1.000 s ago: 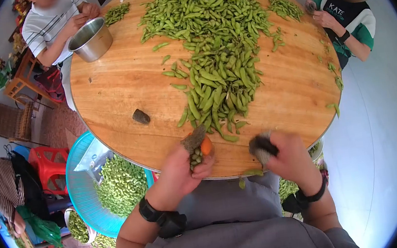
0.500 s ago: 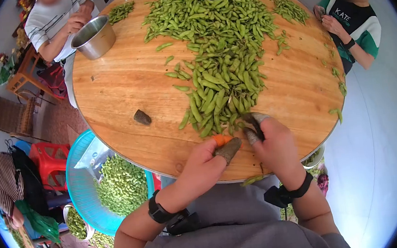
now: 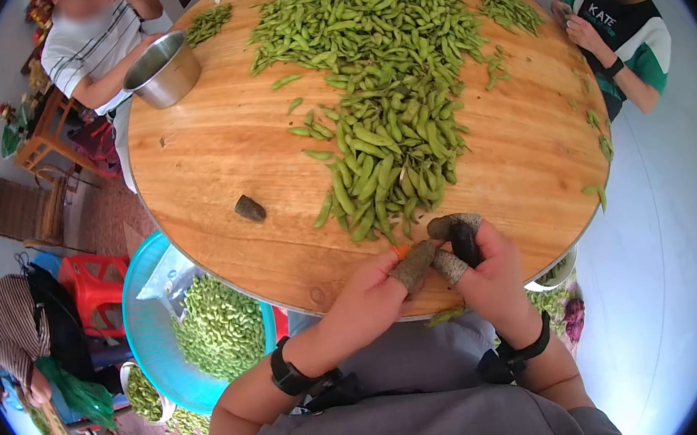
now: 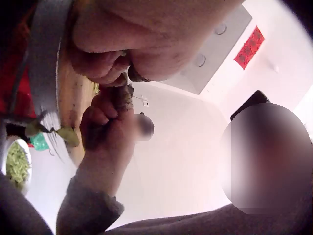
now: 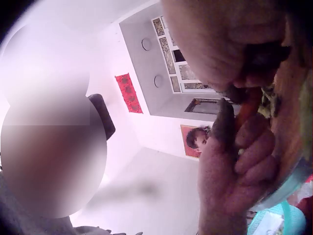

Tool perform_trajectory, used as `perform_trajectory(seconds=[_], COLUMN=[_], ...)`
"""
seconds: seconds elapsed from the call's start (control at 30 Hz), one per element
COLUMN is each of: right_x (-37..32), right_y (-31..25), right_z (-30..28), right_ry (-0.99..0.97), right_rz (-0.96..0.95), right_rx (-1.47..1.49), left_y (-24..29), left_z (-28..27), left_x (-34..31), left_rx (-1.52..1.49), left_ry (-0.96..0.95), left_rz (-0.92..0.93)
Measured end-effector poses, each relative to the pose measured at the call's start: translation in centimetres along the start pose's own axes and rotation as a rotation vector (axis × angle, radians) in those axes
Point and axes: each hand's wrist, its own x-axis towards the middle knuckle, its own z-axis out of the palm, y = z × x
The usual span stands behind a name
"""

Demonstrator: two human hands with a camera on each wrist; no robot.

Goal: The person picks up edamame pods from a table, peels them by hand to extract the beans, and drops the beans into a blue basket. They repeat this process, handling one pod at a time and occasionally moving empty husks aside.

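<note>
My left hand and right hand meet fingertip to fingertip over the table's near edge. A grey-green cover sleeves the left thumb, and an orange cover sits on a left finger. The other left fingers curl in, with a small pale green soybean showing between them. Grey and black covers wrap the right thumb and fingers, whose tips touch the left ones. What the right fingertips pinch is hidden, so I cannot tell. Just beyond lies a heap of green soybean pods.
On the round wooden table lies a dark stubby piece. A steel pot stands at the far left. Below, a blue basket holds shelled beans. Two people sit across the table; a single pod lies at the near edge.
My left hand has moved right and turned over, hiding the soybeans seen in it earlier. The right hand reached to the pods, then drew back slightly to the left fingertips.
</note>
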Motion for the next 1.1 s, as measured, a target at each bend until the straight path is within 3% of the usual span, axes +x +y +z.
perform_trajectory(seconds=[0.07,0.17,0.2,0.27,0.3,0.37,0.43,0.57,0.87,1.1], right_x=[-0.4,-0.7,-0.6,-0.7,-0.8,-1.0,-1.0,-1.1,-1.4,-1.2], right_y=[-0.3,-1.2,-1.2,-1.2,-1.5,-2.0,-2.4,-1.9,-2.3,-1.4], right_z=[-0.1,-0.3,-0.3,-0.4,-0.7,-1.0,-1.1,-1.3,-1.9,-1.6], right_ry=[-0.008,-0.077,-0.045,-0.007,-0.079,-0.148,-0.259,-0.286,-0.357,-0.393], right_rz=[-0.047,-0.074,-0.163,-0.249,-0.202,-0.155,-0.143,-0.185,-0.098,-0.036], right_rx=[-0.02,-0.079,-0.117,-0.15,-0.211,-0.271,-0.254,-0.234,-0.149,-0.076], left_y=[0.2,1.2,1.0,0.3,0.4,0.5,0.4,0.4,0.6,0.3], left_z=[0.0,0.2,0.0,-0.5,-0.6,-0.8,-0.9,-1.0,-1.2,-1.3], left_x=[0.2,-0.2,-0.2,-0.2,-0.3,-0.3,-0.2,-0.4,-0.6,-0.7], left_rx=[-0.243,-0.332,-0.327,0.212,0.217,0.508,0.56,0.623,0.843,0.938], left_ry=[-0.003,0.073,0.074,0.15,0.149,0.143,0.107,0.039,0.038,0.066], left_rz=[-0.169,-0.109,-0.111,0.208,0.206,0.425,0.455,0.446,0.566,0.554])
